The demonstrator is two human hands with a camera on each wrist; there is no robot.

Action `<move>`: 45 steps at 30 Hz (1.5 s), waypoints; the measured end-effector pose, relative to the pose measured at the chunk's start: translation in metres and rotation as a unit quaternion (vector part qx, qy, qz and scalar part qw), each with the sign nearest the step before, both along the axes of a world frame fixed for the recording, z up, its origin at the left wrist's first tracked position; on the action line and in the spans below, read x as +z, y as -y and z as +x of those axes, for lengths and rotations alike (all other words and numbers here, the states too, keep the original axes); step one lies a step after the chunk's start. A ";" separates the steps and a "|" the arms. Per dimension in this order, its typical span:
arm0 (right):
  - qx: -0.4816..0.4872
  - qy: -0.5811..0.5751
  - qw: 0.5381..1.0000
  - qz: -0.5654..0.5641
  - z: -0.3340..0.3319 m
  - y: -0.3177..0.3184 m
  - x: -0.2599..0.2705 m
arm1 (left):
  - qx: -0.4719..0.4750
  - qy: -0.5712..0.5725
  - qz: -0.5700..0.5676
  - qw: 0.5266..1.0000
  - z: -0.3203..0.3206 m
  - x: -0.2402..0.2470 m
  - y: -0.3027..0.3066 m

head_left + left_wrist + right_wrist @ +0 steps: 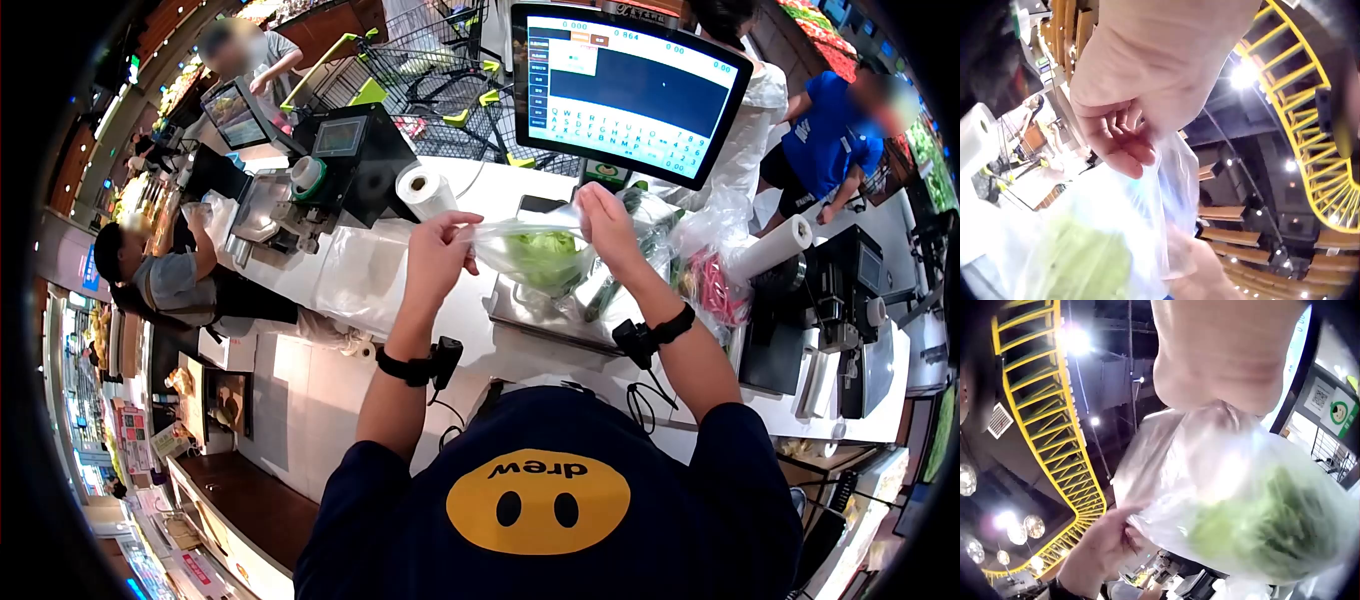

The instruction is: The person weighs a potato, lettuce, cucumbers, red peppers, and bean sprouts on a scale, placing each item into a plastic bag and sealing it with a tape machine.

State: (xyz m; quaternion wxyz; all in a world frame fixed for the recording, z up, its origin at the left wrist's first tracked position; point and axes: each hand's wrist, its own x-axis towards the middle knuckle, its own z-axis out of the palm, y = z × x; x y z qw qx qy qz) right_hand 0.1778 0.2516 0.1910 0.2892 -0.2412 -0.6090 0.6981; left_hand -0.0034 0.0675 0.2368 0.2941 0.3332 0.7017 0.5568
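A clear plastic bag [490,235] with a leafy green vegetable [545,258] inside hangs between the two hands, over the metal scale plate [515,308]. At its left top corner my left hand [441,255] pinches the film between thumb and curled fingers. My right hand [608,228] grips the opposite top corner, and the film is stretched between them. Seen from the right wrist, the bagged greens [1285,531] hang below the right hand, whose fingers are mostly hidden. The left wrist view shows curled left fingers [1124,140] at the bag's edge.
A touchscreen [620,90] stands behind the scale. A plastic roll [424,190] is at the left, another roll [785,245] at the right. Bagged red-stemmed produce [712,285] lies to the right. Shopping carts [420,85] and other people are beyond the counter.
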 end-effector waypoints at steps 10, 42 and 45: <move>0.100 0.075 0.785 0.607 0.024 0.016 0.021 | -0.015 0.093 0.067 0.993 -0.007 0.016 0.002; 0.048 -0.059 0.864 0.498 0.004 0.062 0.076 | -0.103 -0.114 0.134 0.979 0.061 -0.077 -0.030; -0.128 -0.044 0.904 0.405 0.083 0.037 0.046 | -0.034 0.204 0.210 0.956 0.060 -0.061 -0.021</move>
